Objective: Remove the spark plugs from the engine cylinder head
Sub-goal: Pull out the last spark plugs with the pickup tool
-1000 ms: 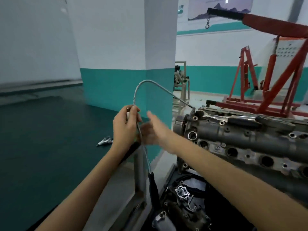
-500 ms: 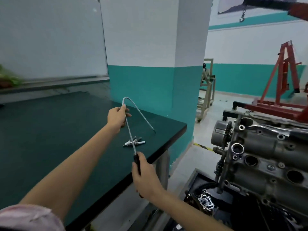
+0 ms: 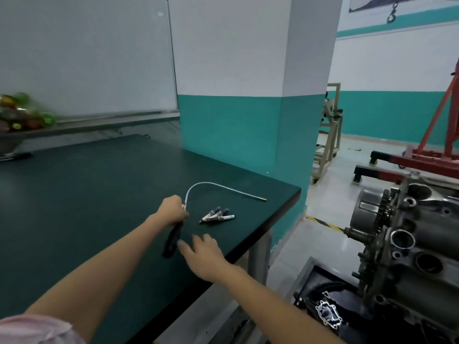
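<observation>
Three spark plugs (image 3: 216, 215) lie together on the dark green table (image 3: 87, 194) near its right corner. My left hand (image 3: 172, 211) grips a flexible pick-up tool (image 3: 213, 186) where its bent silver shaft meets the black handle; the shaft arcs over to a brass tip resting on the table. My right hand (image 3: 205, 255) hovers open just right of the black handle, its fingers spread and blurred. The engine cylinder head (image 3: 409, 247) stands at the right edge, its round plug wells facing me.
A white and teal pillar (image 3: 248, 120) rises behind the table's corner. A red engine hoist (image 3: 427, 155) and a beige trolley (image 3: 327, 135) stand on the floor beyond. Loose engine parts (image 3: 326, 312) lie in a black tray under the engine. A bowl of coloured objects (image 3: 19, 112) sits far left.
My left hand has lowered the pick-up tool onto the table beside the spark plugs. My right hand has let go of the black handle and now hovers open next to it.
</observation>
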Demonstrator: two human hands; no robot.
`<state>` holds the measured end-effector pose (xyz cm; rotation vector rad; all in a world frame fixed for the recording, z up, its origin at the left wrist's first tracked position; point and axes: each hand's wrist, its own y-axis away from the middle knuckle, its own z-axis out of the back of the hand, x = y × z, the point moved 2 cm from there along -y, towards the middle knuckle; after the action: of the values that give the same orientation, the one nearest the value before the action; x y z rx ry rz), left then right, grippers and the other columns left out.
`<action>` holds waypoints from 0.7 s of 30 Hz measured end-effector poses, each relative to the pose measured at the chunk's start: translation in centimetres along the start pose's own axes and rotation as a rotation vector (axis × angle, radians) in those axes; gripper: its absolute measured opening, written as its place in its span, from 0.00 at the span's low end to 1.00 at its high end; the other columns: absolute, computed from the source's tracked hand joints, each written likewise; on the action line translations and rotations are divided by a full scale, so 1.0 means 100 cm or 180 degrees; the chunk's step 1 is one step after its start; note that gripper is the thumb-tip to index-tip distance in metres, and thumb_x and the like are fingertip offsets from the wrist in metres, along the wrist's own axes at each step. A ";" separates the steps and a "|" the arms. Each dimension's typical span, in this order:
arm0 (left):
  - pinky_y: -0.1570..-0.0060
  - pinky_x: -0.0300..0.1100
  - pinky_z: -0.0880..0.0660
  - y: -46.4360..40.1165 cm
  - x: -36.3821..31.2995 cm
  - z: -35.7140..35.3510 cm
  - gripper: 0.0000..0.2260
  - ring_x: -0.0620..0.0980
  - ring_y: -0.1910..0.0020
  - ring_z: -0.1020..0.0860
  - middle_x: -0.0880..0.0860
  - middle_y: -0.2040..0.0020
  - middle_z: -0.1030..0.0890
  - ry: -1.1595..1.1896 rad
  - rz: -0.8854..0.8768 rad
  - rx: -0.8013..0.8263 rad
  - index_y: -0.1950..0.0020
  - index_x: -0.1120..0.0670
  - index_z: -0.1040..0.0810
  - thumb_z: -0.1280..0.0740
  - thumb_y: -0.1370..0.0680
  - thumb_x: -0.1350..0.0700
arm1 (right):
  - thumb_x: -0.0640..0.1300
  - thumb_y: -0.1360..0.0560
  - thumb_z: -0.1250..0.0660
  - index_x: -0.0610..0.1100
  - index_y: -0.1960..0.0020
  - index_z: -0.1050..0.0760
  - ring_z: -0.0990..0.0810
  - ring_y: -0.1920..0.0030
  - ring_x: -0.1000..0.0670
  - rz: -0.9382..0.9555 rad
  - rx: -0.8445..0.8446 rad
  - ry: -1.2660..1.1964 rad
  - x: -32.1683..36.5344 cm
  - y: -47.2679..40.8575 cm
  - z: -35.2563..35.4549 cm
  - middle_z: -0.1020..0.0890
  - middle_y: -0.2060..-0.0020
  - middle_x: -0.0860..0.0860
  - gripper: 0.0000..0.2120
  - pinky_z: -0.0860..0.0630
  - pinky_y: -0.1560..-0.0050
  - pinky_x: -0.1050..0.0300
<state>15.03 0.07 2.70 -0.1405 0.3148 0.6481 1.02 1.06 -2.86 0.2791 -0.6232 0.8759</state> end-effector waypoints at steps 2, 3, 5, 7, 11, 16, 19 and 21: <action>0.62 0.43 0.32 -0.008 0.009 -0.008 0.13 0.57 0.58 0.25 0.55 0.66 0.26 -0.0071 -0.0095 0.0046 0.69 0.57 0.34 0.36 0.26 0.60 | 0.54 0.21 0.46 0.40 0.36 0.32 0.35 0.40 0.42 0.0274 -0.0316 0.0573 -0.018 0.002 -0.002 0.32 0.41 0.42 0.21 0.39 0.38 0.51; 0.61 0.43 0.31 -0.011 0.012 -0.013 0.11 0.58 0.56 0.24 0.58 0.61 0.22 -0.0064 -0.0130 0.0071 0.68 0.59 0.31 0.36 0.26 0.60 | 0.52 0.22 0.45 0.41 0.36 0.32 0.35 0.41 0.42 0.0414 -0.0455 0.0693 -0.022 0.003 -0.003 0.32 0.42 0.43 0.20 0.39 0.39 0.52; 0.56 0.44 0.29 -0.019 0.013 -0.019 0.07 0.58 0.52 0.23 0.60 0.54 0.19 -0.0060 -0.0250 0.0009 0.58 0.62 0.22 0.36 0.25 0.59 | 0.51 0.23 0.43 0.43 0.35 0.32 0.35 0.42 0.44 0.0588 -0.0605 0.0722 -0.024 0.003 -0.005 0.32 0.42 0.45 0.20 0.39 0.40 0.53; 0.52 0.44 0.28 -0.028 0.009 -0.023 0.09 0.57 0.50 0.23 0.59 0.50 0.19 -0.0073 -0.0402 -0.0080 0.49 0.61 0.20 0.36 0.24 0.59 | 0.51 0.23 0.43 0.44 0.35 0.33 0.36 0.42 0.44 0.0632 -0.0623 0.0709 -0.025 0.001 -0.006 0.33 0.42 0.45 0.20 0.40 0.40 0.54; 0.45 0.46 0.28 -0.040 -0.002 -0.028 0.12 0.56 0.44 0.25 0.58 0.43 0.21 -0.0269 -0.0546 -0.0120 0.41 0.58 0.21 0.40 0.21 0.61 | 0.50 0.24 0.42 0.45 0.34 0.32 0.37 0.41 0.45 0.0612 -0.0585 0.0480 -0.029 0.003 -0.004 0.33 0.41 0.46 0.19 0.42 0.38 0.55; 0.51 0.45 0.31 -0.044 -0.020 -0.038 0.08 0.60 0.45 0.27 0.63 0.47 0.25 0.0094 -0.0494 -0.0321 0.48 0.64 0.26 0.40 0.22 0.61 | 0.49 0.23 0.42 0.45 0.34 0.31 0.37 0.39 0.46 0.0584 -0.0560 0.0339 -0.032 0.005 -0.003 0.33 0.41 0.47 0.19 0.43 0.37 0.56; 0.55 0.44 0.35 -0.042 -0.036 -0.046 0.09 0.62 0.47 0.29 0.67 0.50 0.26 0.0340 -0.0537 -0.0169 0.58 0.62 0.29 0.45 0.21 0.63 | 0.49 0.23 0.42 0.45 0.34 0.32 0.38 0.39 0.45 0.0615 -0.0530 0.0349 -0.029 0.006 -0.004 0.33 0.41 0.46 0.19 0.43 0.36 0.55; 0.48 0.46 0.33 -0.043 -0.039 -0.055 0.12 0.62 0.46 0.29 0.66 0.45 0.28 0.0338 -0.0446 -0.0118 0.49 0.65 0.27 0.48 0.19 0.62 | 0.49 0.23 0.42 0.44 0.34 0.32 0.38 0.39 0.45 0.0642 -0.0447 0.0328 -0.028 0.007 -0.004 0.33 0.41 0.46 0.19 0.43 0.36 0.54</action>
<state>13.39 -6.74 -1.13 -0.2308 0.3916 0.5086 -0.71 -0.12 -4.92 0.0443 -0.6207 1.0281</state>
